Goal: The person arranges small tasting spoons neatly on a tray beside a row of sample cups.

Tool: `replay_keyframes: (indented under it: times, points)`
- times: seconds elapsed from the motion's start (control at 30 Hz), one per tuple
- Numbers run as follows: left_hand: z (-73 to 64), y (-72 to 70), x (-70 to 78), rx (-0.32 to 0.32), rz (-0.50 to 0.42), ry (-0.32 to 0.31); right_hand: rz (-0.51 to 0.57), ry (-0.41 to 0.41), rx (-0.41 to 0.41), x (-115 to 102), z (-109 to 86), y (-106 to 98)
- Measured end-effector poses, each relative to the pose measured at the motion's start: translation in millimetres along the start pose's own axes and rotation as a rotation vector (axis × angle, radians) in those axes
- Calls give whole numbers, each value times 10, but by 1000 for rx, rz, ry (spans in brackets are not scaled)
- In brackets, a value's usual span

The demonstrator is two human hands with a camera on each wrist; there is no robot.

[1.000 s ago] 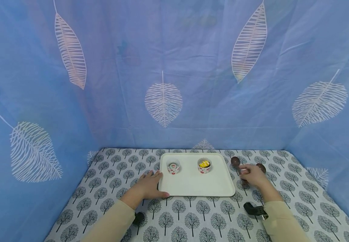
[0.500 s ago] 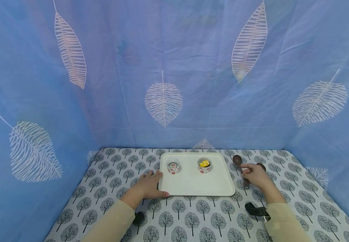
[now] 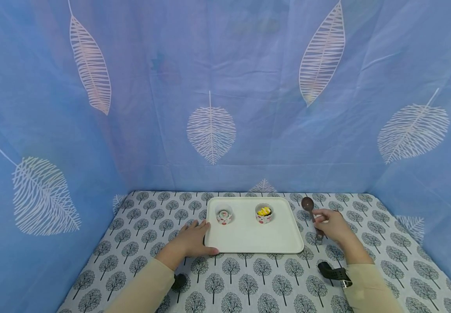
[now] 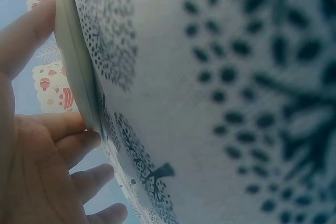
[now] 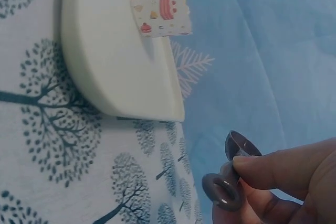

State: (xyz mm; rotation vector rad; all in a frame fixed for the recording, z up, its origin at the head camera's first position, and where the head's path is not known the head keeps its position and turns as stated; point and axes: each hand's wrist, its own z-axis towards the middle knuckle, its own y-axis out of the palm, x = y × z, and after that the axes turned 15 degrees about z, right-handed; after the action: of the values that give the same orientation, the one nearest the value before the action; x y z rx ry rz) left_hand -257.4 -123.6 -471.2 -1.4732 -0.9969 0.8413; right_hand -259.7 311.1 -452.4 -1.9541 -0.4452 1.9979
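My right hand [image 3: 332, 225] pinches the handle of a brown spoon [image 3: 308, 204] between thumb and fingers, right of the tray. In the right wrist view the spoon's handle end is a thick loop [image 5: 223, 191]. A sliver of a second brown spoon shows behind that hand, mostly hidden. My left hand [image 3: 191, 240] is spread at the near left corner of the cream tray [image 3: 245, 241], thumb and fingertips touching its edge. On the tray stand two paper cups with red prints: the left cup [image 3: 224, 220] holds a pale round item, the right cup [image 3: 264, 220] yellow pieces over something dark.
A cloth printed with dark trees [image 3: 231, 284] covers the table. Blue curtains [image 3: 170, 143] with white leaf patterns rise behind it and on both sides. A black strap [image 3: 332, 273] sits at my right wrist.
My right hand has raised the brown spoon and shifted it slightly right, its bowl tilting up. The second spoon is now more hidden behind that hand. My left hand and the tray stay put.
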Motion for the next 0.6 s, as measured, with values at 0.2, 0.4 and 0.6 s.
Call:
replay_keyframes:
  times: [0.2,0.4,0.6]
  points:
    - [-1,-6,-3,4,8,4,7,-24,12,-79,-34,-10]
    - [-8,-18,2,-1,8,0,-35,-64,17,-196,-83,-20]
    - [-21,-24,3,-2,2,0,-32,-73,31,-284,-115,8]
